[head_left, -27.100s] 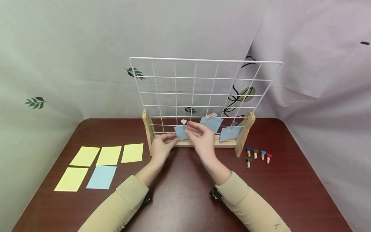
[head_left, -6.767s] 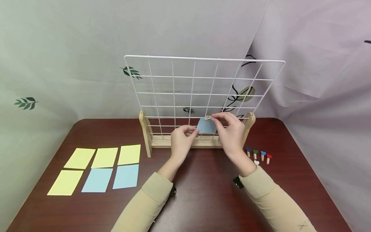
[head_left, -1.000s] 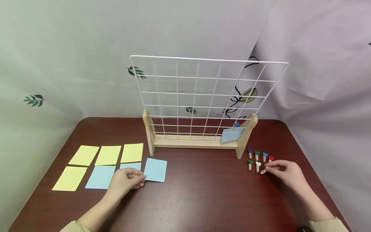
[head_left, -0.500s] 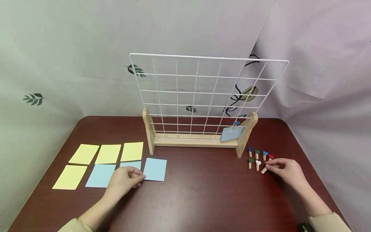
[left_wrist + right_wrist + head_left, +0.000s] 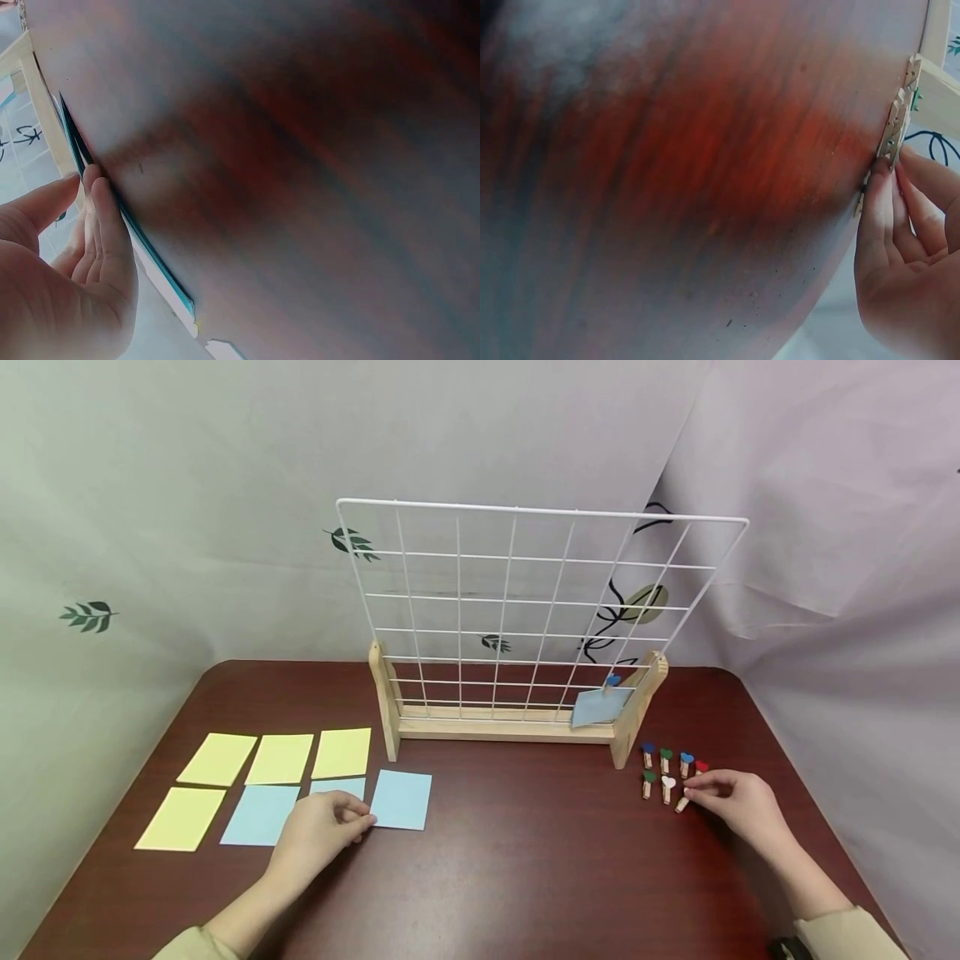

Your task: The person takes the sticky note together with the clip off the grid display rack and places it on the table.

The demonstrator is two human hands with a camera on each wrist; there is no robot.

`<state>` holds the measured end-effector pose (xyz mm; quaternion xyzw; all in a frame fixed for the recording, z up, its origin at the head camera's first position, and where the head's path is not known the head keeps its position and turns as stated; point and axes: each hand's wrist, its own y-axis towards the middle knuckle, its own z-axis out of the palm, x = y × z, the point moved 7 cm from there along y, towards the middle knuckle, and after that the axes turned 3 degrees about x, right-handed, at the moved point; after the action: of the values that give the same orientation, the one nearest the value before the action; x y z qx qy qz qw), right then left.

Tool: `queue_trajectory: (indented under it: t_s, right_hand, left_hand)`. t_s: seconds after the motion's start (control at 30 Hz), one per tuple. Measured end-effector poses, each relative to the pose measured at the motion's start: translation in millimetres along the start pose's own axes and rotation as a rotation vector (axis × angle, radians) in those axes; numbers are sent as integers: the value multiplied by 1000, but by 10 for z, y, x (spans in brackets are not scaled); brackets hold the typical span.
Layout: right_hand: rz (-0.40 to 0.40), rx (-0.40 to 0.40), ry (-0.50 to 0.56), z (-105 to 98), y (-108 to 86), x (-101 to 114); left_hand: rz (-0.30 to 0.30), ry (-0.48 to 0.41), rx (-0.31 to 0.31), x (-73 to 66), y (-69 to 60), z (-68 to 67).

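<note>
At the left of the table in the head view, my left hand [image 5: 321, 828] pinches the lower left corner of a blue paper note [image 5: 402, 800] by thumb and fingers. The left wrist view shows this note edge-on as a thin blue sheet [image 5: 154, 255]. On the right, the thumb and fingertips of my right hand [image 5: 744, 807] pinch a small wooden clothespin [image 5: 682, 802], whose top is hidden behind them. Beside it lie several heart-topped clothespins, among them a white one [image 5: 668, 787] and a partly covered red one [image 5: 701, 767].
A white wire grid [image 5: 510, 602] leans in a wooden stand [image 5: 502, 731]. One blue note [image 5: 598, 707] hangs low at its right under a blue-heart clothespin [image 5: 612, 682]. Several yellow notes [image 5: 180, 819] and two more blue notes [image 5: 258, 815] lie at the left, one partly behind my hand.
Since the oldest frame, two blue notes have come off the grid onto the table at left, and their clothespins have joined those at right. Over the last second both hands have barely moved.
</note>
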<state>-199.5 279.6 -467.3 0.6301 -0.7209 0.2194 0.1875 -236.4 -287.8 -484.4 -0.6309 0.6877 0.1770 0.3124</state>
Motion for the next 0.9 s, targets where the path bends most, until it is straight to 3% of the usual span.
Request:
queue_trajectory:
  t_s: [0.9]
  right_hand:
    - [-3,-61,28,-62,-26,-24]
  left_hand:
    - [28,26,-23,-83,-33,-25]
